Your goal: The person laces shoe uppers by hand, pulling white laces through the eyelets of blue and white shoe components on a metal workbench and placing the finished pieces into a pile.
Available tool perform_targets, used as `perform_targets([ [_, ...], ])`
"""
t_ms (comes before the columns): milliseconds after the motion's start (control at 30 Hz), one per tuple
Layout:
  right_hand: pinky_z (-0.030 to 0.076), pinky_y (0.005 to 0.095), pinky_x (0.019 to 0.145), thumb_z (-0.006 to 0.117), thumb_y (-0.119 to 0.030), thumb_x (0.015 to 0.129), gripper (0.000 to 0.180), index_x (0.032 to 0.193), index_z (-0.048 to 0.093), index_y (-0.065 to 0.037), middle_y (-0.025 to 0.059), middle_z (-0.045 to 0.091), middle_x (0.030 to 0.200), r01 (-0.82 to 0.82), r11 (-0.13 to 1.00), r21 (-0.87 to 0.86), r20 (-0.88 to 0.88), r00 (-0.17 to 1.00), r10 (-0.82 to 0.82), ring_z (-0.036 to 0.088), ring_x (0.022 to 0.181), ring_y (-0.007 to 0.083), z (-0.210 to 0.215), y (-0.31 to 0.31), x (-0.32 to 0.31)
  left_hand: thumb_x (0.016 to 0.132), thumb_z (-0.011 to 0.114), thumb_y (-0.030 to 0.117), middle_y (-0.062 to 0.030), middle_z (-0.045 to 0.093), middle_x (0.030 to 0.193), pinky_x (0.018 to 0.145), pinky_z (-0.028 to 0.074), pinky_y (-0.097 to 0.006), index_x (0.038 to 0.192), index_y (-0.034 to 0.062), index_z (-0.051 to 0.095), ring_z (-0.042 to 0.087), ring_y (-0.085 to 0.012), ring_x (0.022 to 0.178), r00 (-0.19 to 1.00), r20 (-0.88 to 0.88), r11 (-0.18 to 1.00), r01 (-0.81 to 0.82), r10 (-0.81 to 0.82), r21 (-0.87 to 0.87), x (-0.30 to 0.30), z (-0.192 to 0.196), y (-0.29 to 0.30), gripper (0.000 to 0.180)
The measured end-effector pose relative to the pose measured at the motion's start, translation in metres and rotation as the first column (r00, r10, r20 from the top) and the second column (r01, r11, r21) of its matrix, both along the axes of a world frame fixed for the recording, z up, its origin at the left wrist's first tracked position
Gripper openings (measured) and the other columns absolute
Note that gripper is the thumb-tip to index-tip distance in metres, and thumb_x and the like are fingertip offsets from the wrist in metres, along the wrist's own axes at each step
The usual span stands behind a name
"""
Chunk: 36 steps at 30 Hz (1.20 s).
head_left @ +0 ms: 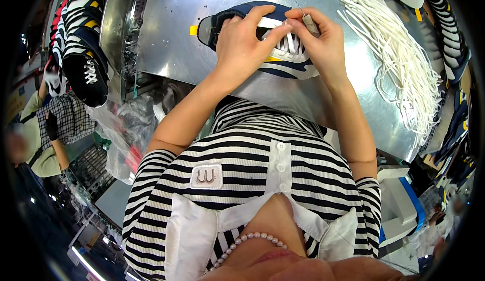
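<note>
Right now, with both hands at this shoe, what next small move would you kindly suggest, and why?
Perhaps gently draw the white laces snug: they cross the shoe, the left hand and right hand meet close beside them, and the slim tool in the right hand points away from them.

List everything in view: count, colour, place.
Metal table: 1, silver, top centre
Shoe: 1, navy, white, yellow, on the metal table
Thin-tipped tool: 1, tan handle, over the shoe
Loose laces: many, white, table's right side
Left shoe row: several, mostly navy, white, yellow, upper left
Right shoe row: several, navy and white, upper right
Plastic bags: count unclear, clear, left of centre
Co-worker: at least 1, plaid clothing, far left
Background: too blurred to count
Striped shirt: 1, black and white, lower centre
Necklace: 1, pearly, bottom
Left grip: 1, bare, on the shoe
Right grip: 1, bare, holding the tool
</note>
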State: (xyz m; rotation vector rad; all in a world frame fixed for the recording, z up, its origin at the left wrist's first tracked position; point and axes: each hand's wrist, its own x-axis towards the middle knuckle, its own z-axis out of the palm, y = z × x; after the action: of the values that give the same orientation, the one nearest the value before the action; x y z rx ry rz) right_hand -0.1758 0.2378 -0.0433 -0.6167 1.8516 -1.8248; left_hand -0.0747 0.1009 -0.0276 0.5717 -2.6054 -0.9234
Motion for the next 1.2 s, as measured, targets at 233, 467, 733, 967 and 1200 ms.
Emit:
perform_targets([
  [233, 0.053, 0.0297, 0.067, 0.068, -0.012, 0.090, 0.016, 0.101, 0.063, -0.002, 0.0094, 0.070, 0.083, 0.124, 0.982, 0.145, -0.311, 0.947, -0.073, 0.068, 0.075, 0.0195, 0.017, 0.016, 0.010, 0.077, 0.079, 0.034, -0.0070, 0.068, 0.079, 0.074, 0.048, -0.035, 0.114, 0.0131, 0.069, 0.060, -0.0242, 0.076, 1.000, 0.001, 1.000, 0.004, -0.004, -0.004, 0.002, -0.002, 0.003, 0.043],
  [467, 0.052, 0.0354, 0.062, 0.068, -0.013, 0.088, 0.014, 0.096, 0.061, -0.003, 0.0139, 0.068, 0.080, 0.017, 0.939, 0.344, -0.412, 0.901, 0.135, 0.067, 0.070, 0.0288, 0.024, 0.032, 0.014, 0.075, 0.081, 0.027, -0.0058, 0.072, 0.088, 0.074, 0.048, -0.033, 0.117, 0.0158, 0.068, 0.060, -0.0225, 0.077, 1.000, 0.011, 0.999, -0.012, 0.012, -0.052, 0.004, -0.002, 0.006, 0.046],
  [733, 0.051, 0.0398, 0.057, 0.065, -0.010, 0.083, 0.028, 0.106, 0.055, 0.004, 0.0164, 0.065, 0.068, 0.015, 0.863, 0.505, -0.698, 0.596, 0.398, 0.066, 0.064, 0.0330, 0.028, 0.014, 0.002, 0.081, 0.071, 0.010, -0.0075, 0.072, 0.092, 0.074, 0.049, -0.031, 0.122, 0.0114, 0.065, 0.062, -0.0190, 0.076, 0.990, -0.075, 0.982, 0.126, -0.116, 0.140, 0.011, -0.002, 0.008, 0.041],
  [967, 0.054, 0.0408, 0.061, 0.066, -0.011, 0.080, 0.048, 0.119, 0.046, 0.009, 0.0184, 0.068, 0.073, 0.000, 0.701, 0.713, -0.487, 0.720, 0.495, 0.068, 0.067, 0.0351, 0.043, -0.009, 0.011, 0.087, 0.064, 0.004, -0.0070, 0.069, 0.095, 0.076, 0.049, -0.027, 0.127, 0.0066, 0.061, 0.063, -0.0140, 0.083, 0.989, -0.035, 0.950, 0.148, -0.144, 0.274, 0.013, 0.002, 0.006, 0.041],
  [1200, 0.052, 0.0330, 0.059, 0.068, -0.015, 0.086, 0.019, 0.102, 0.065, -0.006, 0.0069, 0.072, 0.084, 0.123, 0.940, 0.319, -0.333, 0.943, -0.010, 0.069, 0.068, 0.0267, 0.025, 0.041, -0.001, 0.085, 0.068, 0.001, -0.0044, 0.067, 0.106, 0.083, 0.050, -0.023, 0.128, 0.0052, 0.059, 0.062, -0.0081, 0.094, 0.994, -0.017, 0.934, 0.111, -0.112, 0.339, 0.004, 0.002, 0.006, 0.044],
])
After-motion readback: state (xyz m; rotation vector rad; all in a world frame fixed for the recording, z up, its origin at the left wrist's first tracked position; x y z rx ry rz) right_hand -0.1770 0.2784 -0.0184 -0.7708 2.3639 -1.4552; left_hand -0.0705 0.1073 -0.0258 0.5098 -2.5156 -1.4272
